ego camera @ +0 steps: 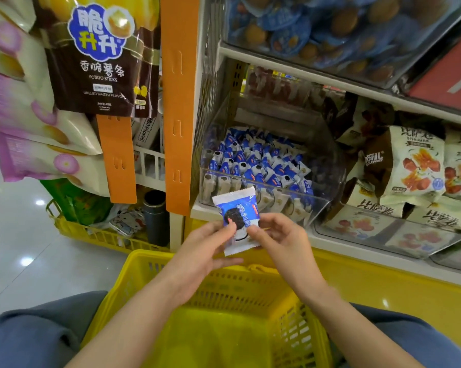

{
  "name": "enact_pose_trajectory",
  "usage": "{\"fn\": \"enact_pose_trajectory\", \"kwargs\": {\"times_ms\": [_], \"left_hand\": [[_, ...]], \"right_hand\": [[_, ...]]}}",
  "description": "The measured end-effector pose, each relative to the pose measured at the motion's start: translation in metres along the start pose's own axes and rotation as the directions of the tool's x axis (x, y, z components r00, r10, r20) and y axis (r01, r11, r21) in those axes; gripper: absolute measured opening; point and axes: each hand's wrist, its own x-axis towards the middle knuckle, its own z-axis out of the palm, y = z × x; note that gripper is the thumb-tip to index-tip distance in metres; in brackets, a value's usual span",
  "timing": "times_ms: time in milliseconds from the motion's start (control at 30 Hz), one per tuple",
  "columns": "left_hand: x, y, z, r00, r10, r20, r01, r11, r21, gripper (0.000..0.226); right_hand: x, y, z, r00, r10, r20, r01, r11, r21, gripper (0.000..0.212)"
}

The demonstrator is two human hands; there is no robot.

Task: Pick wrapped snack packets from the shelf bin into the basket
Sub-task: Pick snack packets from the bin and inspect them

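Fingers (230, 226) of our left hand (206, 244) and right hand (281, 236) both pinch one blue snack packet (236, 205), just over the yellow basket's (144, 257) far rim, below the shelf bin (320, 205). Mid-transfer, we reckon; next: lower, let go.

glossy white floor (16, 235), shop shelving (303, 73).

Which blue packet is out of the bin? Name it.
The packet pinched by the left hand and right hand, near the basket; every other one lies in the bin.
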Motion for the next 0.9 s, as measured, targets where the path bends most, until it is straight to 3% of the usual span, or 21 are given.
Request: {"fn": "enact_pose_trajectory", "kwargs": {"times_ms": [167, 367, 500, 633, 733, 900], "left_hand": [[0.004, 0.003, -0.001, 0.989, 0.138, -0.052, -0.135, 0.989, 0.060, 0.029], [0.010, 0.013, 0.004, 0.973, 0.225, -0.041, -0.225, 0.974, 0.011, 0.021], [0.013, 0.017, 0.006, 0.968, 0.237, -0.079, -0.242, 0.969, -0.055, 0.016], [0.016, 0.021, 0.004, 0.964, 0.253, -0.077, -0.258, 0.963, -0.075, 0.014], [0.018, 0.022, 0.002, 0.962, 0.257, -0.088, -0.264, 0.961, -0.079, 0.013], [0.020, 0.023, 0.004, 0.962, 0.250, -0.112, -0.259, 0.963, -0.076, 0.009]], "right_hand": [[0.000, -0.016, -0.011, 0.990, -0.074, 0.123, 0.091, 0.987, -0.133, 0.020], [0.021, -0.048, -0.033, 0.942, -0.140, 0.304, 0.256, 0.886, -0.386, 0.026], [0.073, -0.053, -0.057, 0.976, -0.166, 0.140, 0.217, 0.733, -0.645, 0.019], [0.120, -0.040, -0.070, 0.997, 0.073, -0.011, -0.049, 0.542, -0.839, 0.024], [0.133, -0.031, -0.071, 0.978, 0.209, 0.027, -0.049, 0.348, -0.936, 0.024], [0.136, -0.035, -0.068, 0.967, 0.253, 0.030, -0.037, 0.255, -0.966, 0.022]]}}
